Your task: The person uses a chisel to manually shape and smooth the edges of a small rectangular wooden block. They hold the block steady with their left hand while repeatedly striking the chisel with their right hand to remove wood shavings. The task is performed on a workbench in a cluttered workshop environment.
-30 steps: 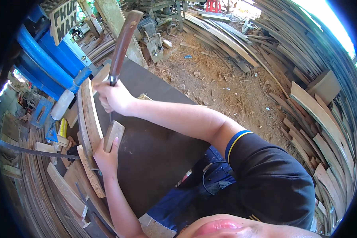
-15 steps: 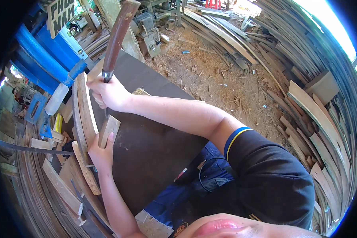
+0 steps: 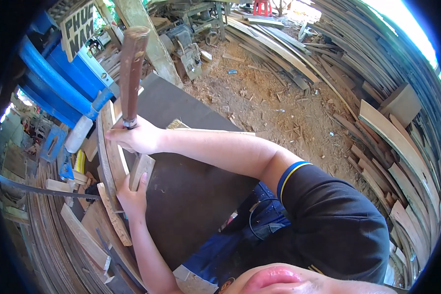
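Head view: the right hand (image 3: pixel 134 137) is clenched around the lower end of a brown wooden handle (image 3: pixel 131 78) that rises steeply toward the top of the frame, its working end hidden behind the fist. The left hand (image 3: pixel 131 196) grasps a small wooden block (image 3: pixel 141 171), pressing it against a curved wooden strip (image 3: pixel 108 152) at the left edge of the dark worktable (image 3: pixel 191 196). A blue machine (image 3: pixel 59 83) stands beyond, with stacked planks (image 3: pixel 402 147) to the right.

The right hand (image 3: pixel 138 138) hides the tool's (image 3: pixel 131 78) working end; the curved wooden strip (image 3: pixel 109 161) runs behind it.
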Available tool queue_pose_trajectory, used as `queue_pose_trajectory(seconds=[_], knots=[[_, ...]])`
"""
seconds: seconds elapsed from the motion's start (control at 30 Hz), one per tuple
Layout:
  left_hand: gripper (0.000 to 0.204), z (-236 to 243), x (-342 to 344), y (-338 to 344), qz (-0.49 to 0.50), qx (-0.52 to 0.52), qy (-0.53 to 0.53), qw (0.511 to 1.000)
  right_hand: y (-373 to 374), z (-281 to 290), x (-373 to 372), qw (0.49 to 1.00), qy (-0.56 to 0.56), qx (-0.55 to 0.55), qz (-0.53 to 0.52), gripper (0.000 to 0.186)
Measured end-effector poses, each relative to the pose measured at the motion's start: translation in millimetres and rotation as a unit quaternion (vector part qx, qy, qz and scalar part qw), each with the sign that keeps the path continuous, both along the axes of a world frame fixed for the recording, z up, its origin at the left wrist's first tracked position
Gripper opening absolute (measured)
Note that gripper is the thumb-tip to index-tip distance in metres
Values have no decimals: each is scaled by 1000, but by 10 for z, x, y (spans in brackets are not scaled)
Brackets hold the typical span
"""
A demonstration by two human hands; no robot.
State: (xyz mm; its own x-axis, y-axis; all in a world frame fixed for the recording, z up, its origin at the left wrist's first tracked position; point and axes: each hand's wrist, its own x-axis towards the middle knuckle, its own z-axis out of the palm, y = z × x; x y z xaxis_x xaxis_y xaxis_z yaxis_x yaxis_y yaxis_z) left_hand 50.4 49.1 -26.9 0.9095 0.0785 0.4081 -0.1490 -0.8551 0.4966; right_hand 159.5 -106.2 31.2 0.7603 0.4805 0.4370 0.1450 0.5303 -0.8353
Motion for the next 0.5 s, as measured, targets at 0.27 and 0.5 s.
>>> queue_pose_trajectory(seconds=[0.27,0.5], knots=[[47,-15,44,94,0,-4,23,1000,-67,81,56,983,166,75,-2,40],[45,-1,19,127,-24,-62,69,995,-129,161,62,982,167,81,41,45]])
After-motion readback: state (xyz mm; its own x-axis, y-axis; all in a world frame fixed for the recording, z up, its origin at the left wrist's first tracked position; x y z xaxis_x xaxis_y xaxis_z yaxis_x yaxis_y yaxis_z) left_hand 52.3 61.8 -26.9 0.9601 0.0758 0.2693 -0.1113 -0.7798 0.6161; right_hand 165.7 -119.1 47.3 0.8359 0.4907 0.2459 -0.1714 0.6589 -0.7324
